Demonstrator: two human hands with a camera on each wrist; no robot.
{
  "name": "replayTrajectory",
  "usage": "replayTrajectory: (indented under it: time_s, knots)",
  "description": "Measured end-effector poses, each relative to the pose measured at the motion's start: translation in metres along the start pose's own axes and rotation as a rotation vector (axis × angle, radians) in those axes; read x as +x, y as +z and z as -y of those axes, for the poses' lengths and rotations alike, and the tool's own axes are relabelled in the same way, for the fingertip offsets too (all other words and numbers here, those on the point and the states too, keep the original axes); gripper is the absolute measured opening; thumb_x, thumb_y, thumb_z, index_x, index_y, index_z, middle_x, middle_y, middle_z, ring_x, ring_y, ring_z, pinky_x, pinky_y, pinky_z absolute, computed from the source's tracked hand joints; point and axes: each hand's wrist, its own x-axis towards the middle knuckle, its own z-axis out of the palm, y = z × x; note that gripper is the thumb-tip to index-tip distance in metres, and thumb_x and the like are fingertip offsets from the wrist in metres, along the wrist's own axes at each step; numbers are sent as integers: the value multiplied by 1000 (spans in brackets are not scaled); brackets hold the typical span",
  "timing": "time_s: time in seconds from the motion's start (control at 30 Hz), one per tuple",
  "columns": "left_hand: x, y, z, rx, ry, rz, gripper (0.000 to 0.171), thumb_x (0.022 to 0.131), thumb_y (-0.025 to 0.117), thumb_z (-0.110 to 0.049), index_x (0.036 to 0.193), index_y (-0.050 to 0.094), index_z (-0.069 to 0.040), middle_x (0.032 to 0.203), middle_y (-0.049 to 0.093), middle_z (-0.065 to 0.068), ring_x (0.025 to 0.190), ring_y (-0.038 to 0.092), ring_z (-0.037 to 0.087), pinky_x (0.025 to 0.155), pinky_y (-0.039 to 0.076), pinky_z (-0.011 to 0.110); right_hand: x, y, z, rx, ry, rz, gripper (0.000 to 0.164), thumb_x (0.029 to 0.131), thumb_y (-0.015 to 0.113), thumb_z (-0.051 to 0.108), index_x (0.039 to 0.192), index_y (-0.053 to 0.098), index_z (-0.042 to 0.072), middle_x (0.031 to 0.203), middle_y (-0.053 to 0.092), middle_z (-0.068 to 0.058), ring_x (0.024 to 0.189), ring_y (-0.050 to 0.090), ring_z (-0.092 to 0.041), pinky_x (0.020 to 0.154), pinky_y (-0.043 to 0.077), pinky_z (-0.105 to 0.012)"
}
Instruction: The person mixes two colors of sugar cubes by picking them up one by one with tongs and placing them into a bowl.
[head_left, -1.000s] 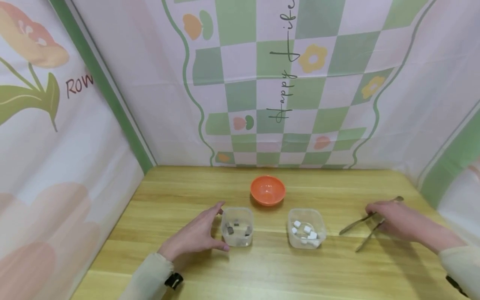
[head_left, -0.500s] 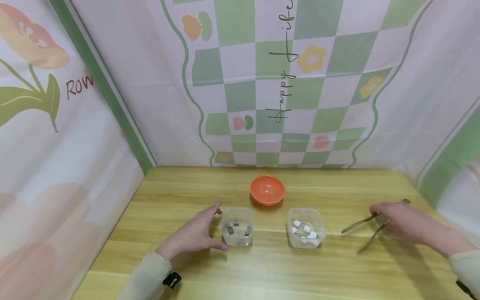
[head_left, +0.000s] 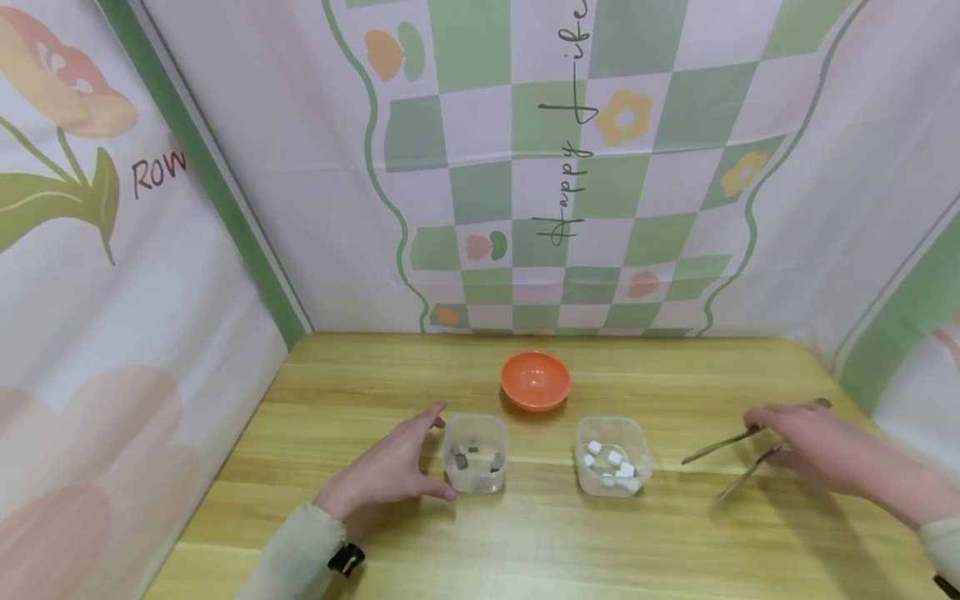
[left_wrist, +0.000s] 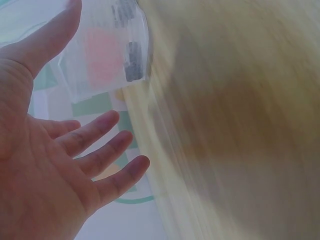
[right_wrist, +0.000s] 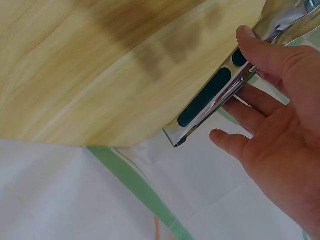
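Note:
My left hand (head_left: 390, 462) stands with spread fingers at the left side of a clear plastic tub (head_left: 476, 479) that contains several small dark blocks (head_left: 461, 461). In the left wrist view its palm (left_wrist: 45, 165) faces up beside the tub, grasping nothing; whether a fingertip touches the wall, I cannot tell. Metal tongs (head_left: 720, 447) are in my right hand (head_left: 817, 450), their two arms spread and tips pointing left. The right wrist view shows thumb and fingers on the tongs' handle (right_wrist: 205, 97) near its dark slots. A second clear tub (head_left: 633, 429) contains several white cubes (head_left: 615, 459).
An orange bowl (head_left: 536, 383) sits behind and between the two tubs on the wooden table (head_left: 540, 542). A checkered cloth (head_left: 540, 192) hangs behind the table's far edge, with a printed cloth (head_left: 135, 333) along the left side.
My right hand has shifted slightly right with the tongs, which appear raised a little. My left hand, the tubs and the bowl stay almost where they were.

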Motion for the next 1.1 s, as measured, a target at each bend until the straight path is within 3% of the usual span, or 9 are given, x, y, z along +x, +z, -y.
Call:
replayTrajectory:
  time_s: [0.3, 0.5, 0.73, 1.1]
  knots:
    - [2, 3, 1, -16, 6, 10, 129, 75, 93, -53, 168, 18, -5, 154, 51, 15, 144, 44, 35, 117, 37, 60, -2, -13, 11, 13, 57, 32, 50, 61, 97, 12, 104, 72, 10, 100, 75, -6, 79, 70, -29, 72, 55, -61]
    - [5, 5, 1, -17, 11, 1, 129, 73, 94, -52, 167, 19, -6, 156, 50, 16, 144, 44, 34, 118, 35, 60, -2, -28, 21, 19, 120, 102, 50, 68, 96, 12, 110, 71, 6, 107, 76, -13, 85, 71, -36, 76, 54, -67]
    - [7, 6, 0, -9, 9, -2, 127, 73, 95, -51, 167, 21, -6, 160, 46, 17, 144, 45, 36, 117, 36, 60, -7, -34, 23, -38, 57, 15, 53, 62, 98, 15, 106, 70, 7, 100, 76, -7, 83, 72, -35, 73, 55, -64]
    - [8, 8, -1, -12, -11, 6, 128, 73, 94, -51, 168, 20, -9, 158, 48, 15, 144, 44, 35, 117, 36, 61, -9, -50, 29, -41, 68, 11, 50, 67, 97, 20, 109, 71, 7, 101, 76, -5, 84, 73, -33, 76, 55, -63]
